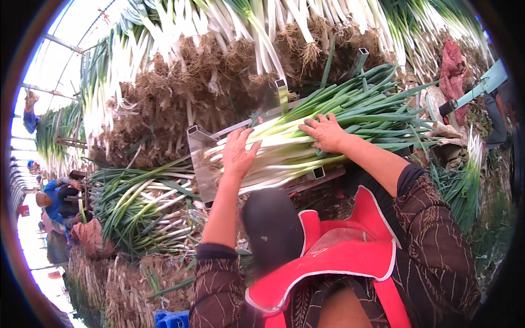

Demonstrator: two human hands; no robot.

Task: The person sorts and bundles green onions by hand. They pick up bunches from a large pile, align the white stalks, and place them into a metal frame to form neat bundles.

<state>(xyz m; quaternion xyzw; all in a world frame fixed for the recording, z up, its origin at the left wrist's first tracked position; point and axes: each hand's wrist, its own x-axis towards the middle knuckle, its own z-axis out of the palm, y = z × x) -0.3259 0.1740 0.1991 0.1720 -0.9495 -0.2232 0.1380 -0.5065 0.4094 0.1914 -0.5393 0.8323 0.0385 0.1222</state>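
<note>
A thick bundle of long green onions (283, 143) lies across a metal rack in front of me, white stems to the left and green leaves to the right. My left hand (240, 152) presses flat on the white stems near the root end, its thumb apart from the fingers. On the paler green part rests my right hand (326, 133) with its fingers spread. Neither hand closes around a stalk. The root ends reach towards the rack's upright metal end plate (202, 172), partly behind my left hand. Square metal posts (283, 96) stand along the rack's far side.
Stacked green onions with soil-covered roots (164, 102) rise behind the rack. A loose pile of onions (139, 209) lies left, with another bunch (463, 180) at right. A light-blue metal arm with a black grip (471, 92) juts in. A person in blue (55, 201) sits far left.
</note>
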